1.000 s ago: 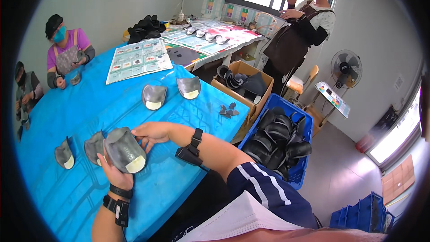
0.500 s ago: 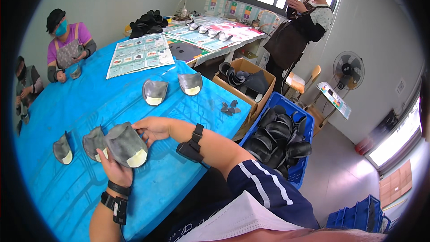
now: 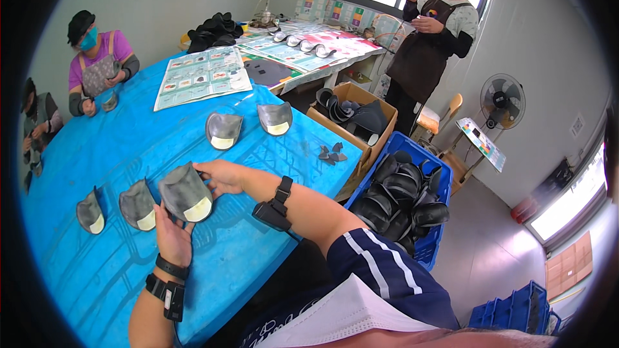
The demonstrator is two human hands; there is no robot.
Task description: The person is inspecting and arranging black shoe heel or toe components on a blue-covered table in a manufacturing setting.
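1. Blue sheeting covers the desk [image 3: 116,154], which fills the left half of the frame in a grey-walled workroom with windows at the upper right.
2. Low and left of centre, the left hand [image 3: 173,237] grips the grey curved shoe piece [image 3: 186,192] from below, fingers closed on its lower edge.
3. From the right, the right hand [image 3: 220,176] closes its fingers on the same piece's upper right edge; a dark band sits on each wrist.
4. Held just above the desk, the piece shows a pale yellow patch at its lower end.
5. Just left of it lie two more grey pieces [image 3: 137,204] on the desk, side by side, each with the same pale patch.
6. Farther up, near the frame's centre, another pair of pieces [image 3: 224,130] rests on the desk, well apart from the hands.
7. Small dark scraps [image 3: 331,152] lie near the desk's right edge.
8. A printed sheet [image 3: 201,77] lies at the upper middle of the desk.
9. Right of the desk stand a cardboard box [image 3: 358,113] and a blue crate [image 3: 406,203], both holding dark pieces.
10. At the upper left, two seated people [image 3: 97,64] handle similar pieces.
11. At the upper right, a standing person in an apron [image 3: 432,38] is beside a floor fan [image 3: 503,100].
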